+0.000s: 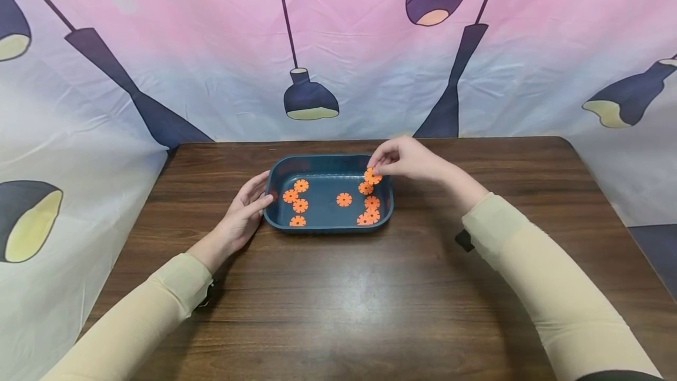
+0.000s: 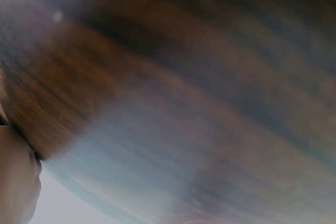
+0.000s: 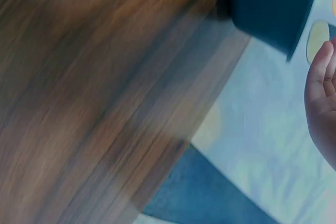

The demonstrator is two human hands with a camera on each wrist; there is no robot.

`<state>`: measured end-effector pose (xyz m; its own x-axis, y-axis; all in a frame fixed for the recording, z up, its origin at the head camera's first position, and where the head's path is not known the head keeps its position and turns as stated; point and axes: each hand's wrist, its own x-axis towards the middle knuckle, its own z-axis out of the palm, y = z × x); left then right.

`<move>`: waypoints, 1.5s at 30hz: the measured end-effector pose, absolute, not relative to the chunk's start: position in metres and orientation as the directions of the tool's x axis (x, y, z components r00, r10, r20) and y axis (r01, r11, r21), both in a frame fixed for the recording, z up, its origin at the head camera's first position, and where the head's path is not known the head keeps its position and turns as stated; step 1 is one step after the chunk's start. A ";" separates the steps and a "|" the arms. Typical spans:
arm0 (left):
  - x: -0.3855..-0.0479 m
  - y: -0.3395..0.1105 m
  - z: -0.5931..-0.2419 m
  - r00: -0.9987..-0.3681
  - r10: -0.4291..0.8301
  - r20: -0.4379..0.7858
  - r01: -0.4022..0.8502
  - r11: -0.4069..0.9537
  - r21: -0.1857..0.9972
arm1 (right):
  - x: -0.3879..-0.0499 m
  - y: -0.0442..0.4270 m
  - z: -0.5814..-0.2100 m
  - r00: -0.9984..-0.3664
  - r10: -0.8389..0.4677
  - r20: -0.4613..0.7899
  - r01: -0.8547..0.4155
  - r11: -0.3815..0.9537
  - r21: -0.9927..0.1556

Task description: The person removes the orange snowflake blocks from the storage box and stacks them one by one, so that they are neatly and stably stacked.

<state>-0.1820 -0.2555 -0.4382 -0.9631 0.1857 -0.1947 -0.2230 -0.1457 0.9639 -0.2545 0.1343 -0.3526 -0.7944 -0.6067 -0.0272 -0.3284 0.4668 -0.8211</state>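
Observation:
A dark blue rectangular tray (image 1: 328,230) stands near the far side of the table. My left hand (image 1: 240,216) grips its left end, thumb over the rim and fingers along the outer wall. Above the tray's right end, my right hand (image 1: 409,160) pinches an orange notched plastic disc (image 1: 373,177) between thumb and fingertips. Several similar discs lie inside: a group at the left, a single disc (image 1: 344,199) near the middle, and some overlapping at the right. In the right wrist view, part of the right hand (image 3: 321,103) shows beside the tray's outer wall (image 3: 273,14).
The brown wood-grain table (image 1: 338,310) extends around the tray. A printed cloth (image 1: 233,93) with lamp pictures hangs behind the table's far edge. The left wrist view shows mostly blurred table surface (image 2: 157,103).

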 end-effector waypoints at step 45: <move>-0.183 -0.257 -0.439 -0.964 0.195 -0.180 -0.210 -0.146 0.967 | -0.246 0.212 -0.414 -0.816 -0.542 -0.199 -0.207 0.597 -0.775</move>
